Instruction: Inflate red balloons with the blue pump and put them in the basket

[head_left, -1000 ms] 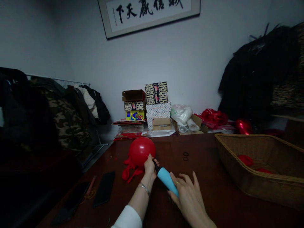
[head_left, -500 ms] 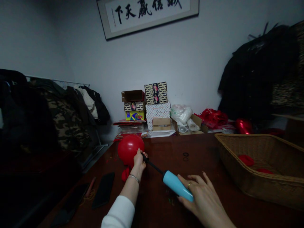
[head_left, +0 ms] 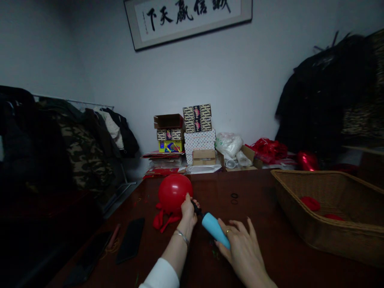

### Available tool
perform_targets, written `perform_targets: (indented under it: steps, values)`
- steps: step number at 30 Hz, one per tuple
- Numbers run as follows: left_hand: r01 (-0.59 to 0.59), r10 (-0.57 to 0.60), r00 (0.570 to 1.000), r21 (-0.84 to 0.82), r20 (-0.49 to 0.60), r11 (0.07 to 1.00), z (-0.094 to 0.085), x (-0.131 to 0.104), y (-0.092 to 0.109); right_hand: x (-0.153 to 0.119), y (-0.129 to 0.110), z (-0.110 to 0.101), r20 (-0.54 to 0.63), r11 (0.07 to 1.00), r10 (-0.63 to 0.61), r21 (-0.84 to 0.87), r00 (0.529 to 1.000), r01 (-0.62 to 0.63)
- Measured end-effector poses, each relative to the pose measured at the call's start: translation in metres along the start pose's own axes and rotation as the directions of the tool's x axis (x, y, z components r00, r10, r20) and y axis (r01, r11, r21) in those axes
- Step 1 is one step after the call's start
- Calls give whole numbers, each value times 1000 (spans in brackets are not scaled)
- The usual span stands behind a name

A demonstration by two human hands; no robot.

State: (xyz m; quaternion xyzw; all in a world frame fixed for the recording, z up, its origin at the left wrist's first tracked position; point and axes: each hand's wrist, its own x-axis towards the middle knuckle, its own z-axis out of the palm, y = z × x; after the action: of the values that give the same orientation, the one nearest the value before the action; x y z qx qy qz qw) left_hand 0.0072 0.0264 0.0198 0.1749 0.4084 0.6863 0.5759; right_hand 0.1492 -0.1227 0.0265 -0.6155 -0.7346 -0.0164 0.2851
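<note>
A round, inflated red balloon is at the middle of the table, its neck pinched by my left hand against the black nozzle end of a pump. The pump's light blue body slants down to the right, close to my left hand. My right hand holds this blue body between thumb and fingers, with some fingers raised. Limp red balloons lie on the table beside the inflated one, below it in the view.
A wicker basket with red pieces stands at the right. Two dark rings lie mid-table. A black phone and another dark flat object are at the left. Boxes are stacked behind the table.
The pump has shortened, with its black rod now mostly inside the blue body. My left hand and the inflated balloon have moved right; my right hand has shifted left. More limp red balloon shows.
</note>
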Motion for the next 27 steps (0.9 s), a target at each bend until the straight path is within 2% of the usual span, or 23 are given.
perform_targets:
  steps: [4, 11, 15, 21, 24, 27]
  values:
    - [27, -27, 999, 25, 20, 999, 3, -8, -10, 1, -4, 7, -18, 1000, 22, -18, 1000, -23]
    - [29, -29, 999, 32, 19, 999, 2, -5, -4, -1, -1, 8, -18, 1000, -16, 1, 1000, 16]
    - [28, -28, 1000, -6, 8, 1000, -2, 5, 5, -3, 2, -4, 24, 1000, -16, 5, 1000, 16]
    - [0, -1, 1000, -52, -8, 999, -5, 22, 31, -7, 15, -26, 40, 998, -65, 17, 997, 64]
    - [-14, 13, 1000, -66, -13, 998, -5, 27, 40, -8, 22, -30, 38, 996, -90, 25, 995, 89]
    - [-18, 17, 1000, -81, -12, 997, -6, 29, 40, -8, 24, -30, 32, 996, -92, 6, 995, 91]
